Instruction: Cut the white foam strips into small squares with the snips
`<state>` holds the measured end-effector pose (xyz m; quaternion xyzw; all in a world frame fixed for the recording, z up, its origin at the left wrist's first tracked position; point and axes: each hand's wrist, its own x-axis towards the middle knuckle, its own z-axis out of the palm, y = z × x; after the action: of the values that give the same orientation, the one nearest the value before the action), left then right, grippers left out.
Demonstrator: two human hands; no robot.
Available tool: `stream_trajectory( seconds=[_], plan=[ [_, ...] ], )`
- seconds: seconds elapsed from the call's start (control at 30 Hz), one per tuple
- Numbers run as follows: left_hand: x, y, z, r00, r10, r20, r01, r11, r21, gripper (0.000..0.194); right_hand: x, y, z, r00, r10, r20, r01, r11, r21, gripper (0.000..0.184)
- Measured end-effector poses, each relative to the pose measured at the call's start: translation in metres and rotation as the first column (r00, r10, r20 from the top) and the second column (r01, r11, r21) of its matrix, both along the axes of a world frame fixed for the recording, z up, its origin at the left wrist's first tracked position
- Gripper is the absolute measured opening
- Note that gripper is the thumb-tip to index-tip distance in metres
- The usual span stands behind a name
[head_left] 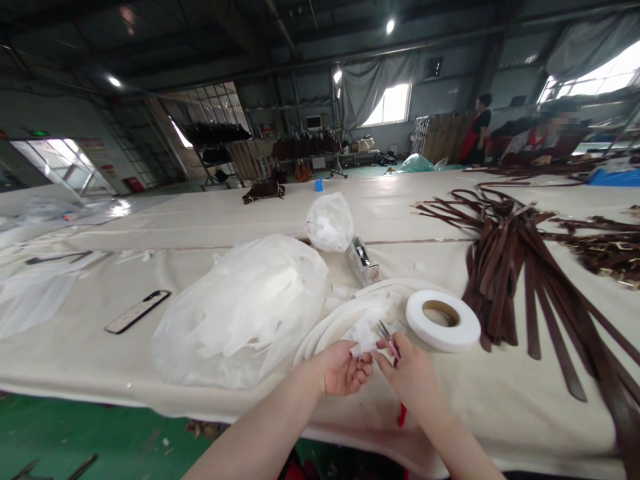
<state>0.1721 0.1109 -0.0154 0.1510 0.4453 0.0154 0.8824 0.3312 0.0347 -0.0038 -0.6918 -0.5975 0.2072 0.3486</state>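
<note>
I have the white pieces (364,337) at the fingertips of my left grip (345,369), which is curled and pinching them. Just to their right, my right grip (414,375) is wrapped around scissors (389,341), the blades pointing away from me, close beside the pieces. Right beyond both grips, curved white strips (333,325) lie fanned on the desk (400,207). A roll of white tape (465,325) lies flat just right of my right grip, and farther right I see a heap of brown straps (505,267). Past the strips, straight out from my grips, stand a tape dispenser (364,262) and a knotted clear bag (330,223). Left of my left grip sits a bulging bag (240,313), with a phone (139,312) well apart beyond it.
</note>
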Motion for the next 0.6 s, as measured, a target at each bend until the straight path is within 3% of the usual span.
stream_trajectory(
  seconds=[0.13, 0.23, 0.37, 0.43, 0.47, 0.53, 0.6],
  plan=[
    [-0.004, 0.000, -0.008, 1.000, 0.003, 0.000, -0.003, 1.000, 0.006, 0.014, -0.001, 0.002, -0.006, 0.991, -0.046, 0.125, 0.045, 0.999, 0.014, 0.017],
    [-0.007, 0.000, -0.007, 1.000, -0.004, 0.023, 0.005, 1.000, -0.014, 0.007, 0.001, 0.002, -0.004, 0.995, -0.077, 0.063, 0.075, 0.996, 0.038, 0.020],
    [-0.013, -0.001, 0.002, 0.988, -0.004, 0.154, 0.008, 1.000, -0.028, 0.015, 0.006, -0.002, 0.004, 0.989, -0.144, -0.038, 0.146, 0.988, 0.049, 0.017],
    [-0.016, -0.002, 0.008, 0.982, -0.032, 0.186, 0.023, 0.998, 0.052, 0.018, 0.009, -0.009, 0.006, 0.980, -0.186, -0.066, 0.189, 0.980, 0.056, 0.016],
    [-0.017, -0.003, 0.010, 0.987, -0.068, 0.144, 0.045, 0.987, 0.154, 0.017, 0.010, -0.015, 0.006, 0.977, -0.200, -0.076, 0.204, 0.978, 0.050, 0.017],
    [-0.017, -0.004, 0.011, 0.991, -0.121, -0.055, 0.133, 0.902, 0.412, 0.017, 0.011, -0.029, 0.003, 0.987, -0.138, -0.085, 0.137, 0.990, -0.006, 0.018],
    [-0.014, -0.004, 0.009, 0.958, -0.090, -0.272, 0.243, 0.761, 0.602, 0.022, 0.010, -0.046, -0.005, 0.995, 0.026, -0.097, -0.037, 0.994, -0.106, 0.015]
  ],
)
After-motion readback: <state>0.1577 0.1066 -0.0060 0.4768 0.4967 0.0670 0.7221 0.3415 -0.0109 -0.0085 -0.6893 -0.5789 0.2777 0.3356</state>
